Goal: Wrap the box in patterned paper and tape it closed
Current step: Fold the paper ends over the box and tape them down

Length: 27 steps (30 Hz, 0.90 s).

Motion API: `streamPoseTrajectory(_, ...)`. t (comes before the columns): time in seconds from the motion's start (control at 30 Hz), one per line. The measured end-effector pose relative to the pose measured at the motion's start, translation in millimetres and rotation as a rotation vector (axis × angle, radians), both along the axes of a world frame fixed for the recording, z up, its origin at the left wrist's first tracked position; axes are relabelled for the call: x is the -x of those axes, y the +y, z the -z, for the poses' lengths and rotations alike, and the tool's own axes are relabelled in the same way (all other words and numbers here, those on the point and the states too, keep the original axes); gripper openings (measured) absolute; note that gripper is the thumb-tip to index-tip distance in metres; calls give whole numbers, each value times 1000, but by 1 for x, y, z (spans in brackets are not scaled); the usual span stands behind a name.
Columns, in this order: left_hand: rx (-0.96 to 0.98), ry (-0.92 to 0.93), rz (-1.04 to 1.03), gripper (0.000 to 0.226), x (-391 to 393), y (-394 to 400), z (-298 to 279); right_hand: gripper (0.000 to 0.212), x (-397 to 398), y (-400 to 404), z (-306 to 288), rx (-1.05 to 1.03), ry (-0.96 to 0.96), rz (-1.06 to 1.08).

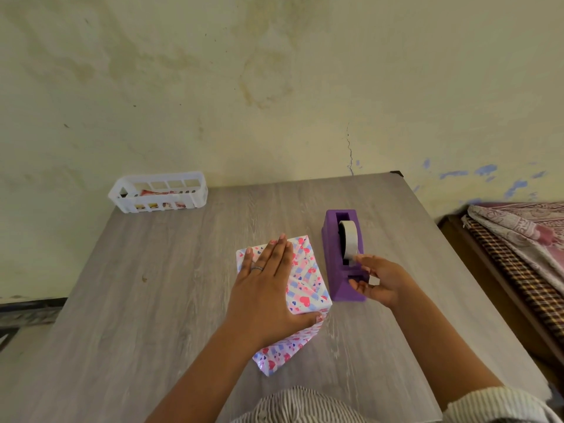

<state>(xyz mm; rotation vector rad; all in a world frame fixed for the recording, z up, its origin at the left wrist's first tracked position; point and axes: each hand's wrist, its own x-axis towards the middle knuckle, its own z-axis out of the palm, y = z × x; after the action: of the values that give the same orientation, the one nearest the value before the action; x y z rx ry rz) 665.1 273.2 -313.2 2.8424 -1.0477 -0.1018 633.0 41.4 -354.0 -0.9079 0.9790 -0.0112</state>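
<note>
Grip, right hand (378, 279): we pinch the loose tape (348, 239) end between thumb and forefinger at the front of the roll; other fingers curl loosely over the dispenser's (334, 264) near end.

Grip, left hand (265, 285): fingers straight and together, palm flat on the box (308, 276), thumb hooked over its near edge, pressing the folded paper (282, 352) down.

Location: box at centre frame on the table (152, 300), long axis running from lower centre toward upper centre, tilted slightly right. Dispenser just right of it, parallel, a thin strip of table showing between them. We judge the far end already folded; the near end trails loose paper toward the lower centre of the frame.

Key relation: the box lies left of the pinch, close by. We judge a short pull toward us, a tear at the blade, then a carry leftward to the seam under the left palm. Right hand is nearer the tape; left is committed to holding.

Materials:
- Paper: glossy, white with pink and blue hearts and stripes; creases sharply, likely slippery.
- Dispenser: purple plastic, wedge-shaped, apparently heavy-based.
- Tape: pale, matte roll, upright in its slot.
- Table: grey wood-grain laminate, smooth.
- Basket (158, 193): white slotted plastic, upper left of the table, holding small packets.
</note>
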Motion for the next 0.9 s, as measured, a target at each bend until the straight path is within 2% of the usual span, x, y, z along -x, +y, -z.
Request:
streamPoseTrajectory(0.13,7,10,-3,128,0,1,1,13,7,9,6,12,-71,105)
streamPoseTrajectory(0.23,7,16,2,128,-1,1,1,7,16,19,13,54,-146,186)
streamPoseTrajectory(0.43,-10,6,-1,126,0,1,1,12,28,31,32,104,-335,274)
streamPoseTrajectory(0.67,6,8,-11,123,-1,0,1,23,29,35,60,184,-324,308)
streamPoseTrajectory(0.9,24,-6,-8,124,-1,1,2,18,32,35,69,237,-315,268)
